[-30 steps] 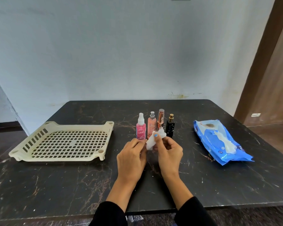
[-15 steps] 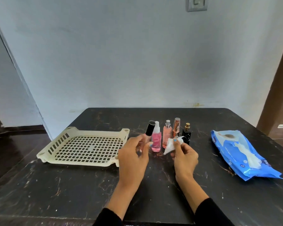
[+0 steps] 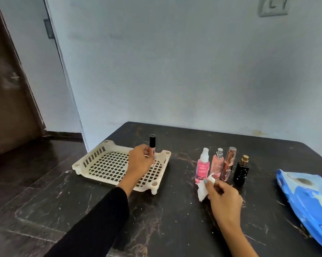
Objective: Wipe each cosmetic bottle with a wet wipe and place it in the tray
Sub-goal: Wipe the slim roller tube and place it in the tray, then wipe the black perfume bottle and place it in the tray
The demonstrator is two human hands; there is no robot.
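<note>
While the left hand (image 3: 139,160) reaches out over the cream slotted tray (image 3: 93,160), its fingers are curled round a slim tube with a black cap (image 3: 152,147), held upright above the tray's right part; whether the tube's base touches the grid is hard to tell, since the hand hides it. Nearer the person, the right hand (image 3: 224,197) hovers low over the dark counter (image 3: 165,219), thumb and fingers pinched together on a crumpled white wet wipe (image 3: 202,190). Just beyond that hand stand four bottles in a close row, all upright on the counter: a bright pink spray bottle (image 3: 202,167), a pale pink bottle with a silver top (image 3: 217,163), a rose-gold bottle (image 3: 229,163) and a small black bottle with a gold cap (image 3: 241,170). Well apart on the right lies a blue pack of wipes (image 3: 308,201). Both forearms wear black sleeves (image 3: 100,219).
</note>
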